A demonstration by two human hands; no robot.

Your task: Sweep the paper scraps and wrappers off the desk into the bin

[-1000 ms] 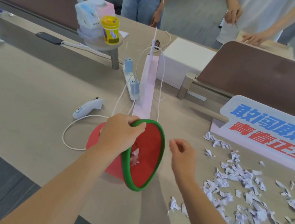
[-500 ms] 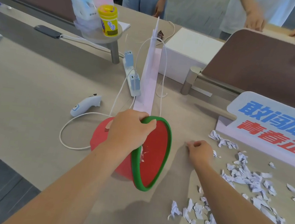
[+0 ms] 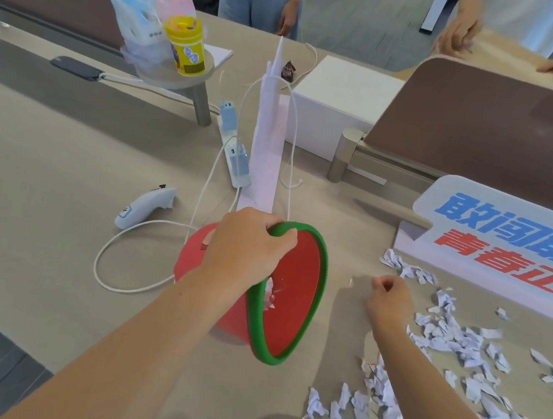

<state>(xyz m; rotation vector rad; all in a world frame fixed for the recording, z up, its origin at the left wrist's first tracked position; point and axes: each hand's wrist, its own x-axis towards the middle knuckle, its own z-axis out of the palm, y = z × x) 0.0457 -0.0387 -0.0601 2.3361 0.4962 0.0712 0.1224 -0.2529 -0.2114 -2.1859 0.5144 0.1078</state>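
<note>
A red bin [image 3: 292, 300] with a green rim lies tipped on its side on the desk [image 3: 47, 183], its mouth facing right. My left hand [image 3: 247, 244] grips the top of the rim. A few scraps lie inside the bin. My right hand [image 3: 389, 299] rests on the desk just right of the bin's mouth, fingers curled shut, at the left edge of a spread of white paper scraps [image 3: 450, 336]. More scraps [image 3: 359, 408] lie near the desk's front edge, below my right forearm.
A white handheld controller [image 3: 146, 206] and its looping cable [image 3: 118, 253] lie left of the bin. Behind it stand a power strip [image 3: 235, 149], a pink paper bag [image 3: 266, 146] and a white box [image 3: 342, 103]. A printed sign [image 3: 505, 242] bounds the scraps at the right. People stand across the desk.
My right hand moved from above the bin's mouth out to the right and down onto the desk beside the scraps. My left hand kept hold of the tipped bin.
</note>
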